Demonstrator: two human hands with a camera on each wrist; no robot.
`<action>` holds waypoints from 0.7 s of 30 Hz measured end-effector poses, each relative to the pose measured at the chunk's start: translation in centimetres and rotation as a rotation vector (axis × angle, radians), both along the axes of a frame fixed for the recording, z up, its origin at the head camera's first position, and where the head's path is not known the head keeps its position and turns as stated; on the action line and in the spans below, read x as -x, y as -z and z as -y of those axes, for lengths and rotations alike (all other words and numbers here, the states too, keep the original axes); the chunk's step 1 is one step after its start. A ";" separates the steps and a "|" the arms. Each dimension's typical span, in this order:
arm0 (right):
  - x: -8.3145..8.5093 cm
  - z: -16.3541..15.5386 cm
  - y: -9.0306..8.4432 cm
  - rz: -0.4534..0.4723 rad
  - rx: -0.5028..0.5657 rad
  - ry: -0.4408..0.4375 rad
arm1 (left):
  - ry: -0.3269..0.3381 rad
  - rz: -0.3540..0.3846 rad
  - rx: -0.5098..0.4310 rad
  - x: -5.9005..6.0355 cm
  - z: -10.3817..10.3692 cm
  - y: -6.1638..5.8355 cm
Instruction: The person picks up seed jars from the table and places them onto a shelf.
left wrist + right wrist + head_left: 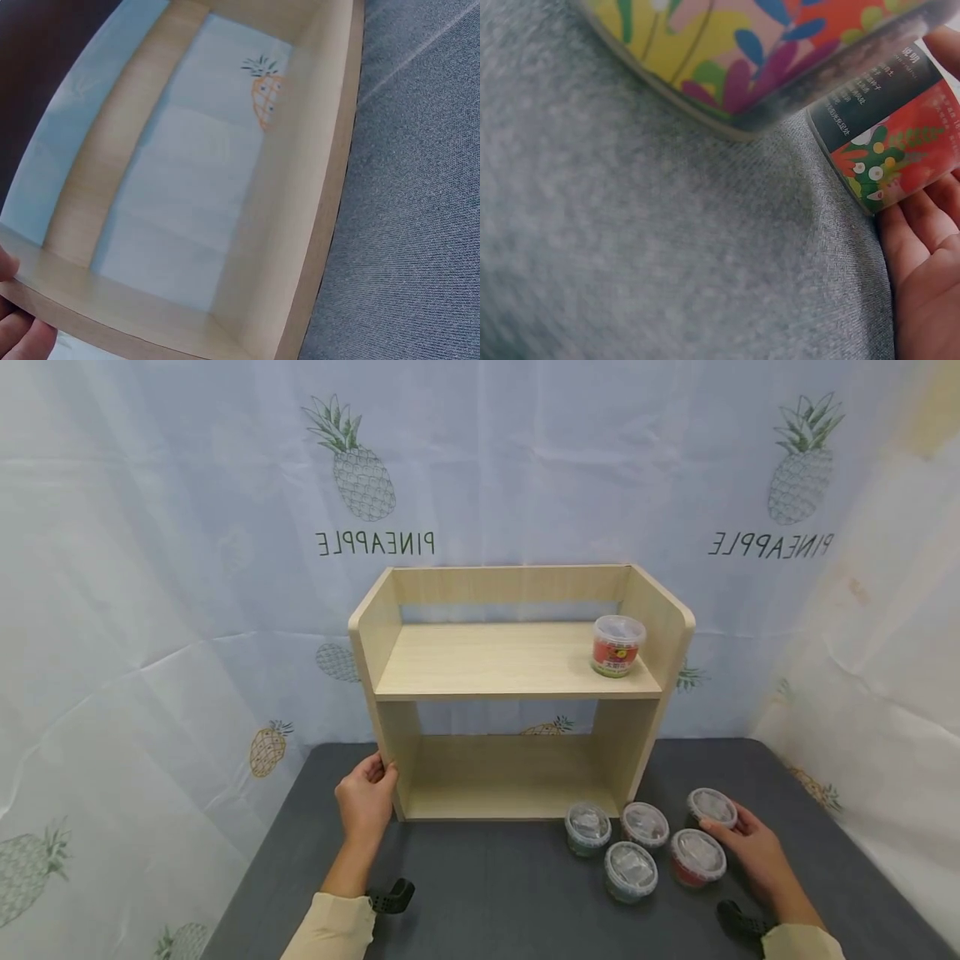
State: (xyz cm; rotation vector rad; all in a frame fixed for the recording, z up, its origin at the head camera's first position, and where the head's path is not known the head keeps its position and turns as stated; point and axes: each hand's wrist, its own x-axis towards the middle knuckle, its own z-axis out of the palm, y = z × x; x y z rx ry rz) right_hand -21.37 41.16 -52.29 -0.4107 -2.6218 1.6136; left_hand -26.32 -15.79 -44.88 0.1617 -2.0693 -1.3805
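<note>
A two-tier light wooden shelf (517, 660) stands on the grey table (487, 877). My left hand (366, 793) grips the front edge of its left side panel near the bottom; in the left wrist view my fingertips (22, 337) lie on that edge of the shelf (315, 225). Several small lidded tubs (631, 870) sit in a cluster in front of the shelf's right foot. My right hand (753, 847) curls round the rear right tub (712, 807), next to a red one (697, 857). In the right wrist view a red-labelled tub (889, 142) lies against my palm (926, 270), a floral tub (727, 52) beside it.
One red tub with a clear lid (617, 646) stands at the right end of the upper shelf board. A pale pineapple-print cloth (360, 485) hangs behind and at both sides. The table's left edge (247, 893) and right edge (862, 860) are close by.
</note>
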 end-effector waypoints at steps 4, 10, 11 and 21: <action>0.0 -0.2 0.1 0.007 -0.016 -0.010 | -0.001 -0.015 0.010 0.0 -0.1 0.1; 0.1 -0.2 0.0 0.071 -0.028 -0.016 | -0.007 -0.021 0.015 0.0 -0.1 0.2; 0.1 -0.2 -0.1 0.078 -0.021 -0.015 | -0.005 -0.019 0.015 0.0 -0.1 0.2; 0.2 0.0 -0.2 0.088 0.010 -0.006 | -0.006 -0.005 0.008 -0.1 -0.2 0.2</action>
